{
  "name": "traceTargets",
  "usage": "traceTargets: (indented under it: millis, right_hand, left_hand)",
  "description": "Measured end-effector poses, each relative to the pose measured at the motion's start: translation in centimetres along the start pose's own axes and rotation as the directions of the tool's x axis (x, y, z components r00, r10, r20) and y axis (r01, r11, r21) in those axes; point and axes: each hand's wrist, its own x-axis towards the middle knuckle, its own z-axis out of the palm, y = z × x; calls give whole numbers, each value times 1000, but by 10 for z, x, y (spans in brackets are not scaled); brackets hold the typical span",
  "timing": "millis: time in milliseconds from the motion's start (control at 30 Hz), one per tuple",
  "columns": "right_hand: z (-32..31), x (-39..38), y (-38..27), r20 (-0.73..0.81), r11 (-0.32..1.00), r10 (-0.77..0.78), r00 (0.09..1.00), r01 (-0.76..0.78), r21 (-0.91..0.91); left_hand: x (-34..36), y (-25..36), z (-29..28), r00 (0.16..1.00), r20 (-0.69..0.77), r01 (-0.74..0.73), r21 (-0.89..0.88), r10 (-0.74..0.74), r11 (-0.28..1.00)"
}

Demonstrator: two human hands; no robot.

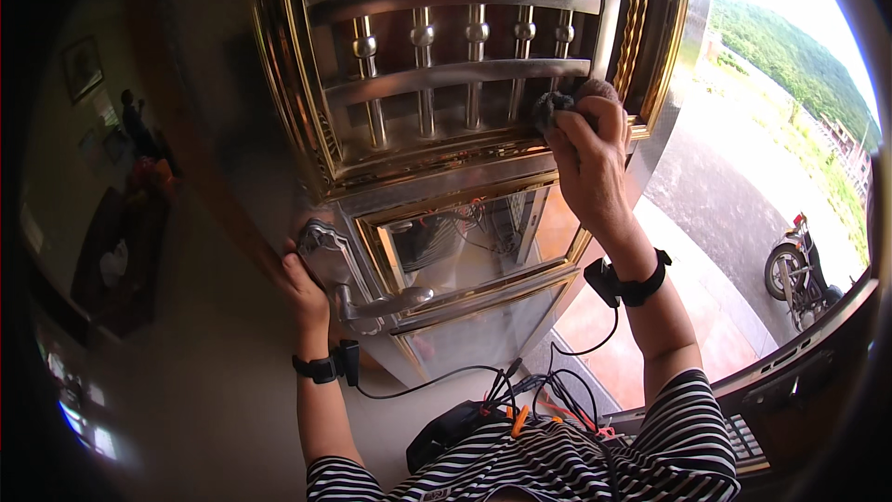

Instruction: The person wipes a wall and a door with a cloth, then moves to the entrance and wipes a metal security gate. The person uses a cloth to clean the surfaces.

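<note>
A shiny steel door (279, 177) with gold trim stands open in front of me. Its upper half is a grille of vertical bars (423, 65) with round knobs and two crossbars. My right hand (590, 163) presses a dark cloth (550, 110) against the lower right corner of the grille frame. My left hand (302, 284) grips the door's edge beside the lock plate, just left of the lever handle (386, 302). Both wrists wear black straps with cables.
A mirrored panel (465, 242) sits below the grille. Outside on the right, a paved yard holds a parked motorbike (799, 270), with green hills beyond. A dim room with furniture lies on the left. A dark door frame (790, 381) runs along the lower right.
</note>
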Motion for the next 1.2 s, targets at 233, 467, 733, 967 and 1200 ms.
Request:
traceTargets:
  millis: [233, 467, 733, 967, 1200]
  right_hand:
    - [0, 15, -4, 221, 990, -40, 974, 68, -123]
    - [16, -6, -34, -97, 971, -237, 967, 230, -70]
    - [20, 15, -37, 174, 983, -161, 971, 173, -60]
    - [34, -8, -62, -32, 921, -383, 923, 379, -90]
    - [35, 26, -75, 187, 959, -260, 947, 275, -64]
  left_hand:
    - [-1, -1, -5, 995, 86, 51, -40, -48, 998]
    - [-2, 5, -3, 998, 58, 21, -11, -21, 1000]
    - [1, 14, -5, 991, 109, 87, -39, -82, 995]
    - [9, 32, 9, 978, -71, -188, 115, 197, 975]
    - [6, 27, 1, 987, -2, -156, 168, 159, 973]
